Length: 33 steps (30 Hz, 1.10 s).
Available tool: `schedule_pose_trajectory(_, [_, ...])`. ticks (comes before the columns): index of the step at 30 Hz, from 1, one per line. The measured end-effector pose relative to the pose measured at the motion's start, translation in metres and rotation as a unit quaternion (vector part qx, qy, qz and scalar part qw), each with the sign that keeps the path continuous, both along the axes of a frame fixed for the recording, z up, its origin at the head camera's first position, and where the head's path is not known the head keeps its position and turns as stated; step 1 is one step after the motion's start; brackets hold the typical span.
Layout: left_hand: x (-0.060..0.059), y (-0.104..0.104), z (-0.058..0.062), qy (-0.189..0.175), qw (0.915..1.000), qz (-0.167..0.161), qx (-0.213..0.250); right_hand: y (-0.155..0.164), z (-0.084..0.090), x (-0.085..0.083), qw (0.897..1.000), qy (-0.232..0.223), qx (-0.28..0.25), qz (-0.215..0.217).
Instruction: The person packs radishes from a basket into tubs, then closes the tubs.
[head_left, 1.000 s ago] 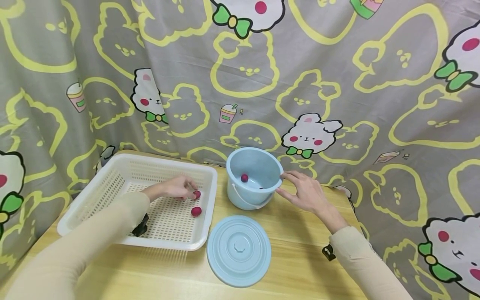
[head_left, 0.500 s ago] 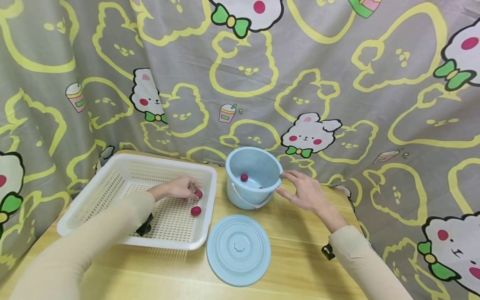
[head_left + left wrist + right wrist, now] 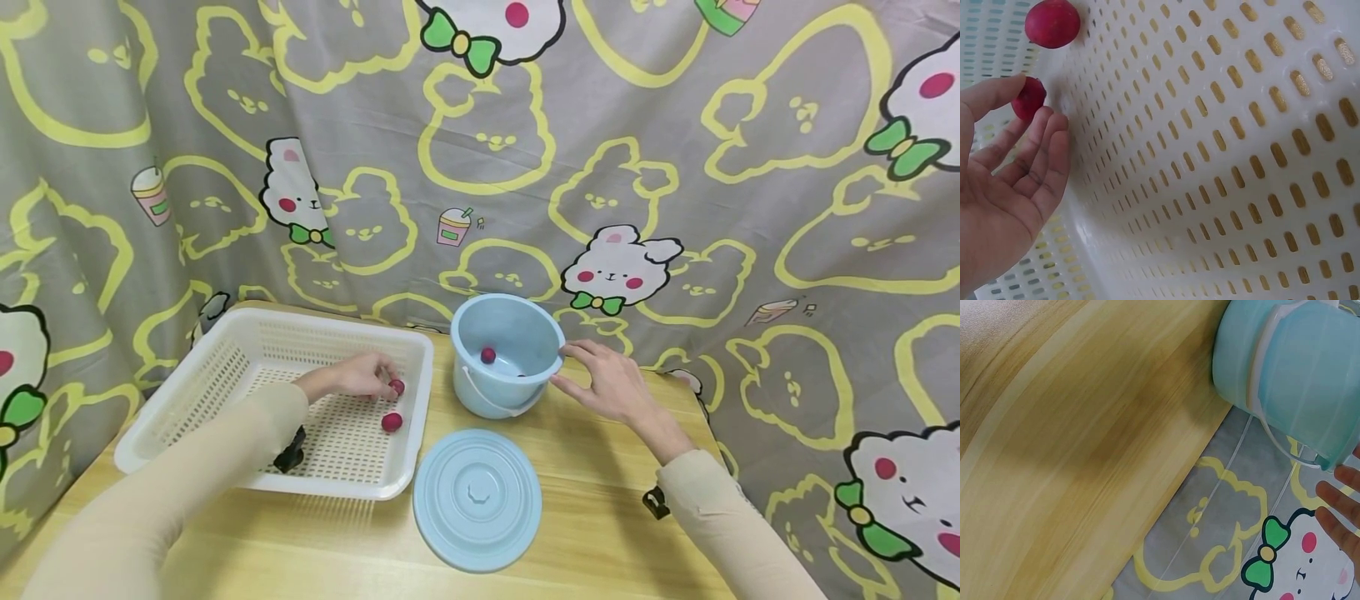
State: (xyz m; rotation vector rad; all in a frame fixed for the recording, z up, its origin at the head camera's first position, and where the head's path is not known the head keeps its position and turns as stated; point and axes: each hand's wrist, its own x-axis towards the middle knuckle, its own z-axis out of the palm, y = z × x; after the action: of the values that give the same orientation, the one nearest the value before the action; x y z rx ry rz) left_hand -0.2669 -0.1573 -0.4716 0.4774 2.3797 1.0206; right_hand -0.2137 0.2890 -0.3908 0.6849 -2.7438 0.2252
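In the white basket, my left hand (image 3: 366,375) pinches a small red radish (image 3: 1030,99) between thumb and fingertips. A second radish (image 3: 392,422) lies on the basket floor nearer the front, apart from the hand; it also shows in the left wrist view. The light blue bucket (image 3: 491,396) stands right of the basket, a radish (image 3: 488,356) inside it and a sliver of another red thing at its front wall. My right hand (image 3: 611,383) touches the bucket's right rim with thumb and fingertips, its fingers fairly straight and spread in the right wrist view.
The white perforated basket (image 3: 426,392) takes up the left of the wooden table (image 3: 600,533). A round light blue lid (image 3: 477,500) lies flat in front of the bucket. A patterned grey curtain (image 3: 495,208) hangs behind the table. Dark wrist straps sit near both sleeves.
My left hand has shifted slightly to the right with its fingers at the radish, then stayed nearly still. The right hand and the bucket look unmoved.
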Motion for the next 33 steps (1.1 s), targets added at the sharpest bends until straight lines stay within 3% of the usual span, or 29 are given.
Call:
schedule_pose_trajectory(9, [0.002,-0.003,0.009,0.012,0.9996,0.005,0.024,-0.001,0.001,0.001,1.000,0.003,0.000,0.001])
schedule_pose_trajectory(21, [0.002,-0.002,0.021,-0.012,0.9950,0.007,0.099,0.000,0.000,0.000,1.000,-0.002,0.001,0.000])
schedule_pose_trajectory(33, [0.000,0.003,0.044,0.017,0.9951,0.033,0.091,0.000,0.000,0.000,1.000,-0.003,0.001,0.000])
